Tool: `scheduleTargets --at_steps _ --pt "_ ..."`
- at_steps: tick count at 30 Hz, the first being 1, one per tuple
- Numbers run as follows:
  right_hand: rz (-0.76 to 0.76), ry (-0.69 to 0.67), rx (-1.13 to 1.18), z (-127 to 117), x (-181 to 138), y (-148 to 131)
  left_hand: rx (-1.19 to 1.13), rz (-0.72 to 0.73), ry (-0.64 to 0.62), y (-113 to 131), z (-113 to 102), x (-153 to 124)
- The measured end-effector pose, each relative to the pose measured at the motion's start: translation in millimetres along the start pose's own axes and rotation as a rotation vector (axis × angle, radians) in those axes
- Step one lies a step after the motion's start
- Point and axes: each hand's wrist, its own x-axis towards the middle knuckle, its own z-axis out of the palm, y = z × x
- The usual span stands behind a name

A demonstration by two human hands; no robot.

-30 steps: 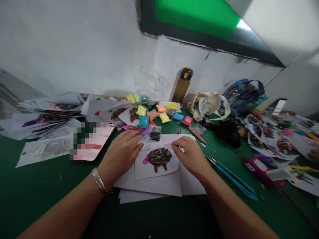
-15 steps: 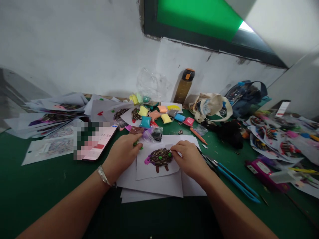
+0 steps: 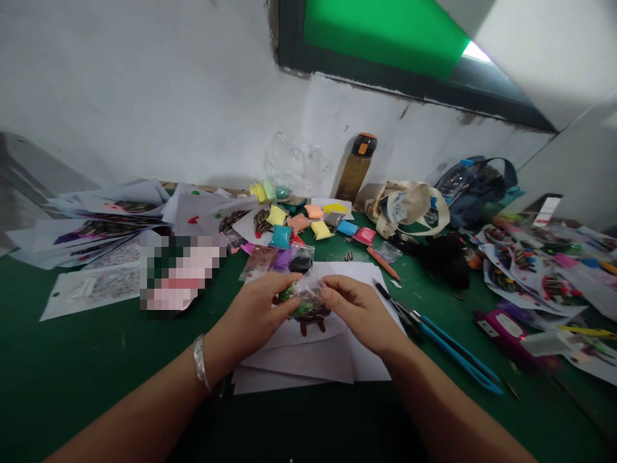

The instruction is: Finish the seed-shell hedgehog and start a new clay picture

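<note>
Bag: in the head view, the clear bag (image 3: 313,287) is between your two hands, low over the seed picture (image 3: 315,316); whether it touches the picture, you cannot tell from here.
Left hand: your left hand (image 3: 263,305) has thumb and fingers closed on the bag's left side, by the green clay (image 3: 304,307).
Right hand: your right hand (image 3: 359,305) pinches the bag's right edge in its fingertips; the exact grip is partly hidden.
Plastic: thin and crinkled. A hard pull between your hands could split it or make it give suddenly, and the clay could drop on the picture.
Clay: soft, I judge. A tight left thumb could flatten it or smear it into the folds.
Seeds on the picture: directly below your fingers. A knuckle or bag corner dipping could catch and lift some, if their hold is weak.
Paper: the picture's sheet lies on other sheets (image 3: 308,360), and neither hand visibly pins it. A brushing wrist could skew the stack.
Right forearm: passes near the pen (image 3: 385,294) and the blue tweezers (image 3: 457,350); a wide elbow swing could knock them.
Packets: the purple packet (image 3: 283,260) and black packet (image 3: 302,263) lie just beyond your fingers; a forward jerk could push them into the loose seeds (image 3: 348,256).
</note>
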Motion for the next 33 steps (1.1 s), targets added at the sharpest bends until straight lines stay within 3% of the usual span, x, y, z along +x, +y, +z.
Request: scheduleTargets --at_steps 2,7,10,15,20,27,33 --pt "0.051 -0.019 0.133 4 1 0 -0.112 -0.060 -0.031 2 1 0" --pt "0.114 0.129 0.314 10 3 4 -0.510 -0.330 -0.134 6 -4 4" --pt "0.126 0.119 0.374 11 2 4 -0.683 -0.408 -0.147 9 -6 6" --pt "0.093 -0.024 0.410 6 0 3 -0.683 -0.404 -0.100 11 -8 6" --pt "0.101 -0.122 0.459 3 2 4 -0.705 -0.394 -0.148 7 -8 5" --pt "0.108 -0.132 0.353 5 1 3 -0.644 -0.378 -0.120 8 -5 6" --pt "0.126 -0.181 0.409 7 -3 2 -0.638 -0.396 -0.093 13 -5 4"
